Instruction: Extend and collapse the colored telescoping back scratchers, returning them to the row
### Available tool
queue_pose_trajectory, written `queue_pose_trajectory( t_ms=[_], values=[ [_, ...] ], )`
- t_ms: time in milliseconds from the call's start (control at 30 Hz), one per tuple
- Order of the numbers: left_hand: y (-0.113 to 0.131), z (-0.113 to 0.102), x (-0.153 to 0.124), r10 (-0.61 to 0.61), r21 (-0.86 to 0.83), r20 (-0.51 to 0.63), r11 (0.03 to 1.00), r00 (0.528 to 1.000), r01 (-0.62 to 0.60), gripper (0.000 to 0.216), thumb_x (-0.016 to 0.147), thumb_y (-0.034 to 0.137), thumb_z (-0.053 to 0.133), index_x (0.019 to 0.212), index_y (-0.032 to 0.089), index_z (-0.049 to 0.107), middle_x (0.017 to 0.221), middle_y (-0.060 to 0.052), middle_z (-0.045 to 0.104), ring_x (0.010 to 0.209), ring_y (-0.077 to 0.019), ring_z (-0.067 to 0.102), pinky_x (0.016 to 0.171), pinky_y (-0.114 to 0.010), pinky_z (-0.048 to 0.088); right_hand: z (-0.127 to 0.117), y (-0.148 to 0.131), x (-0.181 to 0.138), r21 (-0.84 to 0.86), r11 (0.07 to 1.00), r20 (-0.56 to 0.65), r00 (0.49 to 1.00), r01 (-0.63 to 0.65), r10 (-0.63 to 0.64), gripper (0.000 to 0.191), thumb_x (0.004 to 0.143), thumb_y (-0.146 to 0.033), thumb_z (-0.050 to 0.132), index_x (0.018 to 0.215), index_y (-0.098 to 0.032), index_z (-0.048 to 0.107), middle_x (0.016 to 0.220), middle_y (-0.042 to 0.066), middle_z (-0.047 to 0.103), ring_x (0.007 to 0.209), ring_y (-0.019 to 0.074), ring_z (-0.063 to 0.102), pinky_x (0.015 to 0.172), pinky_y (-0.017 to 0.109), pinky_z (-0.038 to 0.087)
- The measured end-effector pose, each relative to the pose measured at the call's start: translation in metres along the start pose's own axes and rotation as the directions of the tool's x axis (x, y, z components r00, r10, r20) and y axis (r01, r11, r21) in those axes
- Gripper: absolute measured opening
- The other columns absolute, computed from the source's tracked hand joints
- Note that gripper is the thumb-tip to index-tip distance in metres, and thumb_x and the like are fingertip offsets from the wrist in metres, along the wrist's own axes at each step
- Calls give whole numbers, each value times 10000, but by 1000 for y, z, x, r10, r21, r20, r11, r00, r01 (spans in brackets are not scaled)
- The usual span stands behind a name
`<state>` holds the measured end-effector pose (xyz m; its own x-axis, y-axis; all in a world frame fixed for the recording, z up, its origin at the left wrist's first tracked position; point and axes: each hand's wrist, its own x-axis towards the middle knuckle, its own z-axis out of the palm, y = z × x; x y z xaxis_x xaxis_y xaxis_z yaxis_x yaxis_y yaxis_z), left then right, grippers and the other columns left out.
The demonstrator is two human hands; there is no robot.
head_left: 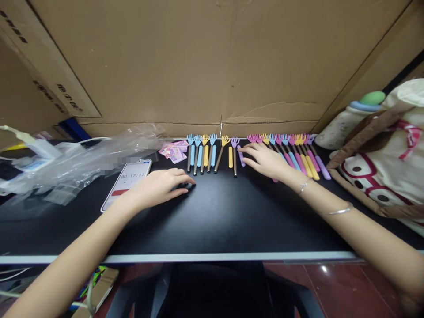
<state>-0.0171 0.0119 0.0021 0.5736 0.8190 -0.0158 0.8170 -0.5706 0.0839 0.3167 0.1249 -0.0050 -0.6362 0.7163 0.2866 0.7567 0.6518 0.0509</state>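
My left hand [165,185] hovers low over the black table beside the phone, fingers stretched out and holding nothing. My right hand [265,159] reaches to the table's far side with its fingers apart. Its fingertips touch a loose purple handle [241,158]. Just left of that lies a purple hand-shaped back scratcher [235,154] with a bare metal rod. A yellow handle [230,157] and a yellow back scratcher [221,155] come beside it. Further left, blue and yellow back scratchers [198,154] alternate with loose handles. Under my right hand, some of the right-hand group is hidden.
More back scratchers [303,154] with coloured handles line up at right, next to a cream bag [397,168] and a bottle [347,119]. Pink cards [177,152], a phone [127,179] showing a timer and clear plastic bags [86,163] lie left. Cardboard [198,66] walls the back.
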Motion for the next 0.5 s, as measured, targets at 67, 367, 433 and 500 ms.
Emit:
queue_pose_trajectory(
  t_ms=[67,367,433,500],
  values=[
    [0,0,0,8,0,-7,1000,1000,-8,300,990,342,453,1231,254,608,1194,-38,645,1063,-208,632,885,-306,495,3,-3,7,23,1000,43,999,-11,10,437,978,-407,361,1284,-224,614,1257,123,610,1181,281,553,966,465,493],
    [-1,2,0,14,7,-20,1000,1000,-14,292,986,343,452,1205,254,621,1173,-40,649,1046,-206,636,860,-296,499,11,-10,3,0,999,68,997,-40,40,338,984,-363,388,1132,-202,646,1172,103,596,1031,227,610,797,349,511],
    [-1,2,0,11,10,-17,1000,1000,-11,288,986,345,452,1202,256,621,1173,-39,646,1046,-206,636,863,-294,496,9,-12,1,-49,998,51,997,-47,49,304,980,-358,410,1068,-190,647,1118,98,604,957,214,614,722,318,485],
    [-1,1,0,14,8,-15,1000,1000,-14,288,989,351,447,1199,261,622,1169,-38,645,1041,-203,636,869,-293,491,6,-14,-1,-94,994,40,998,-51,55,275,975,-349,432,1010,-176,643,1064,95,610,885,198,607,665,297,446]
  ],
)
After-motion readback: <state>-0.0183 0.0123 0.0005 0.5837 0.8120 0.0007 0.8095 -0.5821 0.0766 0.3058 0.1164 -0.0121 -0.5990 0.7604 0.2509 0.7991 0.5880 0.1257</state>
